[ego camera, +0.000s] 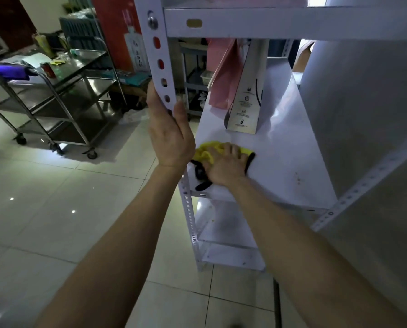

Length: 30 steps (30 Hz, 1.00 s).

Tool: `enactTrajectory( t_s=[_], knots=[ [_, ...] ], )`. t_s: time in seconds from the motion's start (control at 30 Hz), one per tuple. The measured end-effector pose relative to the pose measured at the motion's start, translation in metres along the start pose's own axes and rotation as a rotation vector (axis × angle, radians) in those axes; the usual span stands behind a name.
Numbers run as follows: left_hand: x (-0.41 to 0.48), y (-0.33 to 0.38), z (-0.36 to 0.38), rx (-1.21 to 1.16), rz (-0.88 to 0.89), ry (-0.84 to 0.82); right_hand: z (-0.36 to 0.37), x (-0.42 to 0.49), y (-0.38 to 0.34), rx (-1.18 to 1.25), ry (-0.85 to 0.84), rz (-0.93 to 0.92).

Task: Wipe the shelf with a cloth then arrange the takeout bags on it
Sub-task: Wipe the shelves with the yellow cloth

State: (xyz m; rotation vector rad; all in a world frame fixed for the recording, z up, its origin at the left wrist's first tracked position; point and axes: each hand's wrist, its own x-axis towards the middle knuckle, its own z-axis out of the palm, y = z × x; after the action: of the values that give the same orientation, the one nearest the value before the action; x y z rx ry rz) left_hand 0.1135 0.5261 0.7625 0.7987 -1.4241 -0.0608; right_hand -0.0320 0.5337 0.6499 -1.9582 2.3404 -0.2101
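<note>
The left hand [171, 140] clasps the rack's perforated upright post [158, 60] between thumb and fingers. The right hand [223, 164], fingers spread flat, presses the yellow cloth [206, 151] near the shelf's [287, 162] front left corner. A pink bag [223, 74] and a white bag [247, 98] stand toward its back edge.

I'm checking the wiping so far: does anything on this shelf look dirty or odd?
Yes. Small reddish-brown specks dot the shelf near its front edge, right of the yellow cloth under the right hand; they look like stains not yet wiped.
</note>
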Motion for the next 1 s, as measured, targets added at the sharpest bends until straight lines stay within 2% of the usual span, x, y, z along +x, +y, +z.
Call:
enactTrajectory(
  t_s=[0.1, 0.2, 0.4, 0.5, 0.7, 0.87, 1.0],
  knots=[
    [0.000, -0.002, 0.001, -0.010, 0.027, 0.006, 0.012, -0.028, -0.038, -0.021, 0.057, -0.103],
    [-0.001, -0.005, 0.000, -0.023, 0.024, -0.032, 0.006, -0.032, -0.014, 0.078, 0.023, -0.105],
    [0.000, -0.009, -0.001, -0.004, 0.043, -0.057, -0.007, -0.034, 0.100, 0.067, 0.061, 0.142],
    [-0.001, -0.011, 0.000, 0.015, 0.027, -0.041, -0.011, -0.009, 0.096, 0.025, 0.037, 0.234],
    [-0.002, -0.016, 0.002, 0.020, 0.052, -0.007, -0.009, 0.032, 0.015, 0.002, 0.005, 0.008],
    [-0.001, -0.007, -0.006, -0.025, -0.001, -0.068, 0.006, -0.036, 0.027, 0.126, 0.068, -0.105],
    [0.006, 0.002, -0.015, -0.073, -0.133, -0.089, 0.009, -0.074, 0.045, 0.118, 0.070, -0.138]
  ],
)
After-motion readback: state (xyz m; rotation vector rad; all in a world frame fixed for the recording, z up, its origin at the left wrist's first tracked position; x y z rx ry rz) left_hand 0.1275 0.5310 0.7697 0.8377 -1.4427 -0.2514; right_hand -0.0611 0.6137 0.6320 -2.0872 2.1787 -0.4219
